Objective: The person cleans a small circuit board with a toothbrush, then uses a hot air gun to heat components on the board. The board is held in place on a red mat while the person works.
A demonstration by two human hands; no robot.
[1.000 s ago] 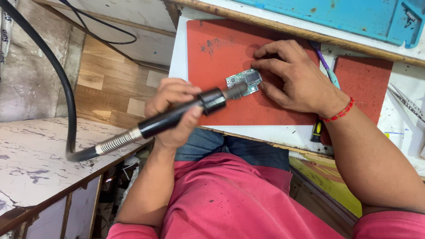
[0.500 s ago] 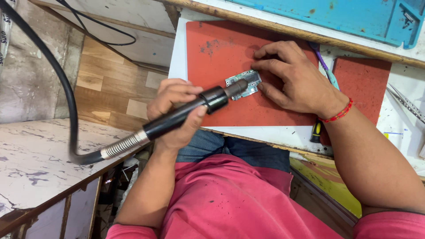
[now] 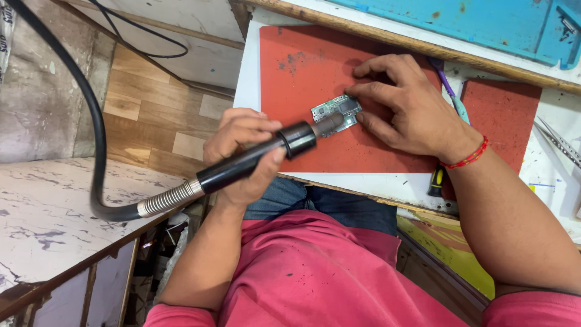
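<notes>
At centre frame the left hand [image 3: 245, 151] is wrapped around a black hot-air handpiece [image 3: 257, 158], its grip closed on the barrel. The nozzle tip overlaps a small green circuit board [image 3: 334, 111], hiding the board's lower edge; whether it touches cannot be told. The board lies on a red mat [image 3: 302, 66] on the bench [image 3: 248, 79]. The right hand [image 3: 411, 109], right of centre, presses fingertips [image 3: 354, 91] on the board's right end, fingers spread rather than clamped. The handpiece hose [image 3: 91, 115] runs out of the upper left. A purple-handled tool [image 3: 446, 85] is mostly hidden behind the right hand.
</notes>
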